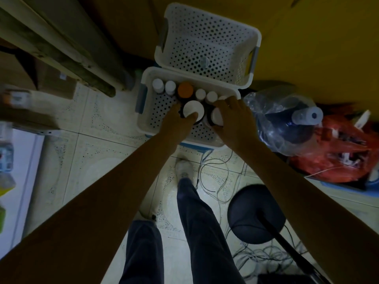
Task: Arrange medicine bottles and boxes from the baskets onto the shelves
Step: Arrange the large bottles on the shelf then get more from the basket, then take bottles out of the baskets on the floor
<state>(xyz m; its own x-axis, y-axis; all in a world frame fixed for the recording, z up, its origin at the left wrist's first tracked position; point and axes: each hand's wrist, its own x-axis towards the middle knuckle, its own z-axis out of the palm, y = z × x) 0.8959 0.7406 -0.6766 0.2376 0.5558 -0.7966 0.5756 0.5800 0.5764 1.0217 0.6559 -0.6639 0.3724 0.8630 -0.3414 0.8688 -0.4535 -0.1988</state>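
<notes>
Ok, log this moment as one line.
left hand grips large white-capped bottle | right hand grips second white-capped bottle | both inside near white perforated plastic basket

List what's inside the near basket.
White-capped bottles and an orange-capped bottle stand in the far row. The left hand grips a wide white-lidded jar; the right hand grips a second jar, hiding part of it and a bottle behind.

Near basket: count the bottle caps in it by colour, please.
White caps: 7, one half hidden under the right hand
Orange cap: 1
Total: 8
</notes>
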